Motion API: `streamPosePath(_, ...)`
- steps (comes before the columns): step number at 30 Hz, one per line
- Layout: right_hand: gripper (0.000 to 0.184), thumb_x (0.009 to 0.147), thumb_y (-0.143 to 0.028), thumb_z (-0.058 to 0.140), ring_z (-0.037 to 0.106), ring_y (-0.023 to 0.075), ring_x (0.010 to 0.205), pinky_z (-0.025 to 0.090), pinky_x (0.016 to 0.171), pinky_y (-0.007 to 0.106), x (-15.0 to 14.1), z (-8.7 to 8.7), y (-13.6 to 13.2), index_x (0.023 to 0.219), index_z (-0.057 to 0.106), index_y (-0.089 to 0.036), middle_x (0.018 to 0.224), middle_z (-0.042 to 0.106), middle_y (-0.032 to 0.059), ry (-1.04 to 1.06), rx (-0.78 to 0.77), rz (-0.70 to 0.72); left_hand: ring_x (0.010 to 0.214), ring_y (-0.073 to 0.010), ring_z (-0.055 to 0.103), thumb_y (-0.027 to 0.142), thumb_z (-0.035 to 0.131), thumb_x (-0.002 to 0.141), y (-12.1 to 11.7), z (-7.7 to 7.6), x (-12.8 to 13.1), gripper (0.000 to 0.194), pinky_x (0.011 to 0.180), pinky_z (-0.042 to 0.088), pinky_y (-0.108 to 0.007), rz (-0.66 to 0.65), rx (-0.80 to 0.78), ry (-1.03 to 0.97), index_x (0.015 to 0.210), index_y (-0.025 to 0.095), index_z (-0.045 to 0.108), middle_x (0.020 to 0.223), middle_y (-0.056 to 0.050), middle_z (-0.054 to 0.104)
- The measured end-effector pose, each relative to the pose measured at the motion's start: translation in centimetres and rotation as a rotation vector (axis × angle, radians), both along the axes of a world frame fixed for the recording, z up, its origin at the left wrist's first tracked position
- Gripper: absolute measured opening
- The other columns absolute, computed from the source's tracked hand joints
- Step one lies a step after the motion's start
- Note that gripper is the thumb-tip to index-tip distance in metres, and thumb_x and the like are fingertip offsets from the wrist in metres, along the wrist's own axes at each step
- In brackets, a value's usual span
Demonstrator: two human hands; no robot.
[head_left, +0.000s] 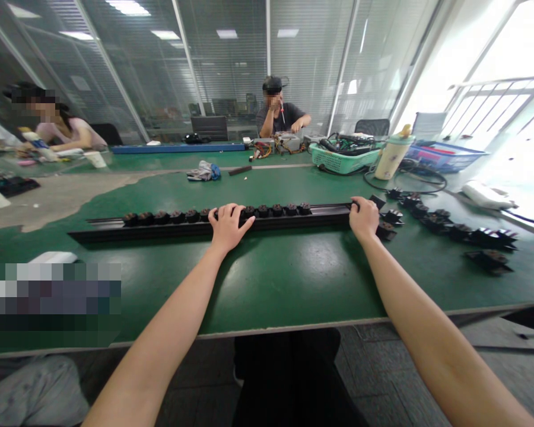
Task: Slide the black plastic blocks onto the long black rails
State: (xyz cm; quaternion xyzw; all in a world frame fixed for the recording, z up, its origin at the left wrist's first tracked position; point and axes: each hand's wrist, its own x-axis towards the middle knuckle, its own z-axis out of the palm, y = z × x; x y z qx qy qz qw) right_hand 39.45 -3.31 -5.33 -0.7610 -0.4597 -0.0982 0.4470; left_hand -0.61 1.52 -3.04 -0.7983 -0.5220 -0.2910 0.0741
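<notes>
Seemingly steadying the black rail [160, 232] on the near side of the table [289, 284] with left hand [228, 228] splayed over its middle and right hand [364, 219] curled at its right end, too hidden to tell whether clamped, near black parts [438, 221] probably set right for reach, before a far green basket [340, 162].

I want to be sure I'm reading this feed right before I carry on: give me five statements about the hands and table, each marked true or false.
1. The left hand is over the row of small black parts along the black rail. True.
2. Loose black parts lie to the right of the right hand. True.
3. The right hand is at the rail's left end. False: it is near the right end.
4. The grey cloth lies beyond the rail. True.
5. The green basket is left of the grey cloth. False: the green basket is right of it.
</notes>
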Motion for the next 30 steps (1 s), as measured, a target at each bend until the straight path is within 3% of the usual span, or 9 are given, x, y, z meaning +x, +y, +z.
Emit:
streamPosePath(21, 0.043, 0.088, -0.019, 0.043, 0.057, 0.0305, 0.113, 0.041, 0.110, 0.049, 0.8, 0.1, -0.3, 0.118, 0.074, -0.016, 0.113, 0.067, 0.0174, 0.015, 0.012, -0.035, 0.138, -0.0326, 0.046, 0.055, 0.048, 0.102, 0.0, 0.0, 0.0, 0.045, 0.124, 0.017, -0.057, 0.006, -0.011, 0.006, 0.134, 0.029, 0.065, 0.142, -0.012, 0.060)
streamPosePath(30, 0.039, 0.087, -0.025, 0.050, 0.058, 0.0309, 0.105, 0.047, 0.099, 0.047, 1.3, 0.2, -0.5, 0.118, 0.074, -0.021, 0.110, 0.065, 0.0148, 0.059, -0.007, -0.045, 0.138, -0.0319, 0.047, 0.055, 0.046, 0.102, 0.2, -0.3, -0.2, 0.045, 0.124, 0.017, -0.057, 0.000, 0.006, 0.006, 0.133, 0.029, 0.065, 0.141, -0.012, 0.061)
